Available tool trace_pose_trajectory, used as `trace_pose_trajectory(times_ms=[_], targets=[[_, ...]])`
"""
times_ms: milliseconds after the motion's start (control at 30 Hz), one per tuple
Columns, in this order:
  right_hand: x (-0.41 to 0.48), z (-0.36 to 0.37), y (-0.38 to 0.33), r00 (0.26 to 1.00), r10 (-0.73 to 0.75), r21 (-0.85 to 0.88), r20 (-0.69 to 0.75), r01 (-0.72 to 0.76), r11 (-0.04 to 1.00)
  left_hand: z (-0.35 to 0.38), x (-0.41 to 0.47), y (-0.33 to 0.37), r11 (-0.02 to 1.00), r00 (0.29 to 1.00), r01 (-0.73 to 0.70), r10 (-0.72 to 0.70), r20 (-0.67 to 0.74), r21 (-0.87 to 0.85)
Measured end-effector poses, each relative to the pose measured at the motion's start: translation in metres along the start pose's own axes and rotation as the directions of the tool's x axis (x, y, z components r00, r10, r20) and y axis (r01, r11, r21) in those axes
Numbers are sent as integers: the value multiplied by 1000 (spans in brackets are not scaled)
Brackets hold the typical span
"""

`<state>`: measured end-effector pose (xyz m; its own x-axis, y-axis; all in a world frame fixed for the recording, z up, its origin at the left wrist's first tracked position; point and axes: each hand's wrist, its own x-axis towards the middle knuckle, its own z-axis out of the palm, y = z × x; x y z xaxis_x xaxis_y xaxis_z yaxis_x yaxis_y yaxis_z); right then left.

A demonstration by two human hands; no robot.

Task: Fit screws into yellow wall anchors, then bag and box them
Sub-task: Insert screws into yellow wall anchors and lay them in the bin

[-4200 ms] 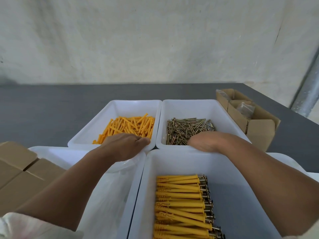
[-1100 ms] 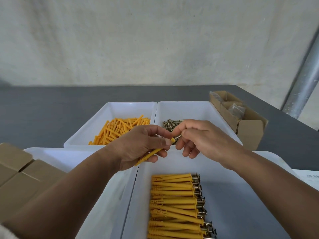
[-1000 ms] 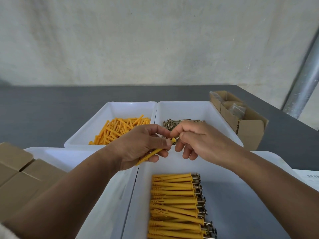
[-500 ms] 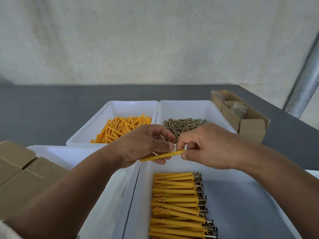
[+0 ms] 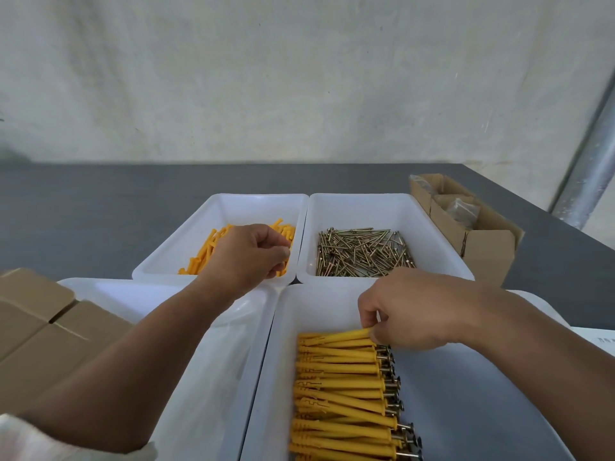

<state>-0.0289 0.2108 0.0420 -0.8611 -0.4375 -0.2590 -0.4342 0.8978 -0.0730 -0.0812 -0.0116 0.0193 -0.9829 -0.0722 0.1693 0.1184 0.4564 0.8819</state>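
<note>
My left hand (image 5: 246, 257) reaches into the far left white bin (image 5: 219, 204), fingers curled and pinching among the loose yellow anchors (image 5: 203, 254). To its right, the far right bin (image 5: 382, 199) holds a heap of brass screws (image 5: 362, 254). My right hand (image 5: 419, 311) is low in the near right tray (image 5: 319, 304). It pinches one anchor with a screw in it (image 5: 336, 336) and holds it against the top of the row of fitted anchors (image 5: 339, 387). That screw's head is hidden under my fingers.
A near left white tray (image 5: 199, 361) sits under my left forearm. Closed cardboard boxes (image 5: 40, 327) stand at the left edge. An open cardboard box (image 5: 479, 234) with clear bags is at the far right, near a metal pipe (image 5: 589, 161). Dark table surface lies beyond the bins.
The hands have separated. My right hand carried the fitted anchor down to the row in the near tray, and my left hand went forward into the anchor bin.
</note>
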Motion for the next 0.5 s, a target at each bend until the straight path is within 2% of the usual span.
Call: trace_pose_trajectory(times_ms=[167, 333, 500], targets=[[1, 1, -4, 999, -9, -29, 43, 10, 1000, -3, 5, -10, 929, 986, -73, 121, -112, 362], [0, 1, -2, 994, -32, -9, 105, 33, 999, -6, 12, -25, 858, 981, -53, 139, -132, 511], [2, 3, -2, 997, -38, 20, 74, 37, 999, -7, 18, -35, 778, 985, -48, 142, -102, 626]])
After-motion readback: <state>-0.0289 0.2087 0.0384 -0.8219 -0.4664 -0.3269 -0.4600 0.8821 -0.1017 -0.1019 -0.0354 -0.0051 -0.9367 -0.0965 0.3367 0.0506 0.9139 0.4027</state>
